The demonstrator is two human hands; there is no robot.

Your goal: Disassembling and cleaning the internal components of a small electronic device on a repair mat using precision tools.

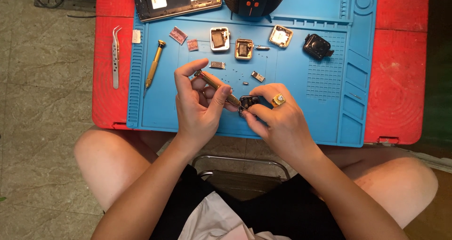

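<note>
Head view: watch case (pixel 248 101) between right hand (pixel 278 120) fingertips

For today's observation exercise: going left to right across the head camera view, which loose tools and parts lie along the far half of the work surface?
Steel tweezers → brass-handled screwdriver → two small copper-coloured pieces → open silver square casing → gold square casing → tilted pale square casing → black square module.

The blue mat (pixel 325 87) looks like matt, soft rubber with moulded ribs. The red surface (pixel 400 70) beneath is worn, scuffed plastic. The screwdriver (pixel 217 86) in the left hand (pixel 197 110) is brassy metal; the tweezers (pixel 115 56) are brushed steel. The small dark part (pixel 248 101) in the right hand (pixel 280 120) shines glossy.
</note>
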